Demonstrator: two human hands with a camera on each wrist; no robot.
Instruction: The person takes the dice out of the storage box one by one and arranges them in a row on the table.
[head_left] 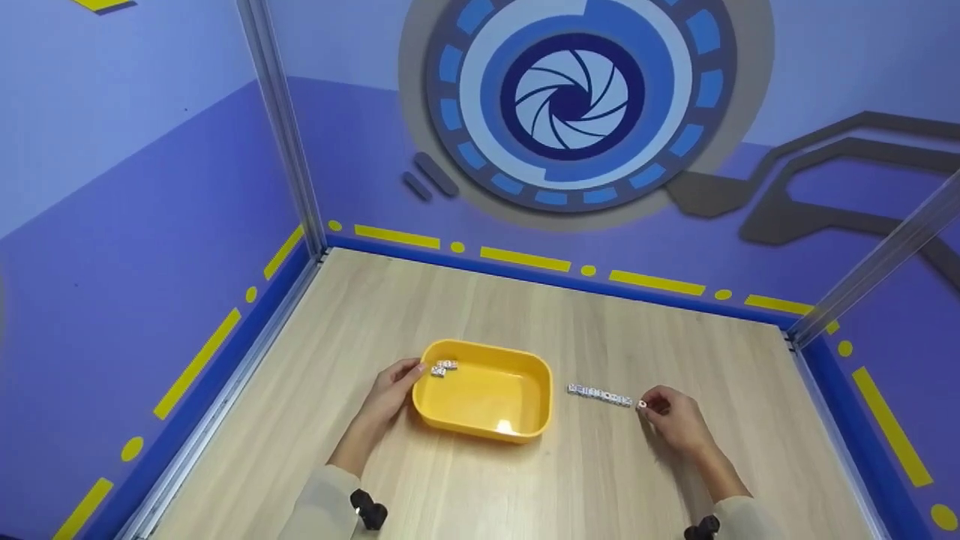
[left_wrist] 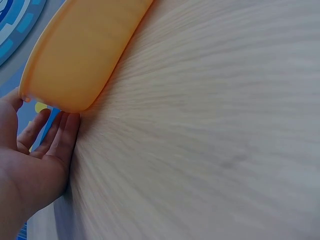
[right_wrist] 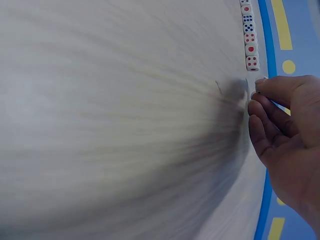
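Note:
A yellow plastic tray (head_left: 480, 431) sits on the table, with several small white dice (head_left: 442, 367) in its far left corner. My left hand (head_left: 392, 390) holds the tray at its left end. In the left wrist view its thumb is at the rim and its fingertips (left_wrist: 72, 117) are low against the outer wall. To the right of the tray, a straight row of white dice (head_left: 600, 395) with red and blue pips lies on the table. Just past the row's right end, my right hand (head_left: 675, 418) pinches a single die (head_left: 642, 404) between thumb and forefinger.
The light wood tabletop (head_left: 360, 300) ends at a blue and purple back wall (head_left: 352, 150) with yellow markings. Side walls with metal corner posts (head_left: 281, 120) stand to the left and right.

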